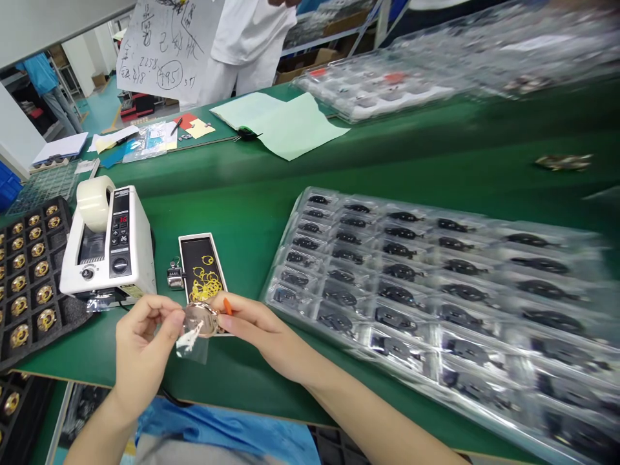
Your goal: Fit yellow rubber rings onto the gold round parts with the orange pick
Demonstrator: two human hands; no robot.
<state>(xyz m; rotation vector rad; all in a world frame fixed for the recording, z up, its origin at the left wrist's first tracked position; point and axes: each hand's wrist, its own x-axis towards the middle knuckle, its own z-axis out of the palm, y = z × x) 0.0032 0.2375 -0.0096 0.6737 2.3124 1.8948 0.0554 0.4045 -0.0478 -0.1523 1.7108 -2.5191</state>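
Observation:
A round rose-gold watch case (207, 321) is held between my two hands, low in the head view. My right hand (264, 332) grips it by its right edge, thumb and fingers closed. A small orange piece (227, 306) sticks up by those fingers; its kind does not show. At the case's left side, my left hand (145, 352) pinches a see-through piece of film (196, 352), which hangs below the case and catches the light. Just behind my hands lies an open white box (183, 248) with several thin yellow rings (206, 284) in it.
A tape dispenser (138, 245) stands at left beside a black tray (31, 323) of gold watch parts. A hand counter (175, 276) touches the white box. A large plastic tray (310, 310) of dark parts fills the right. Papers (300, 126) and a person (252, 39) are beyond.

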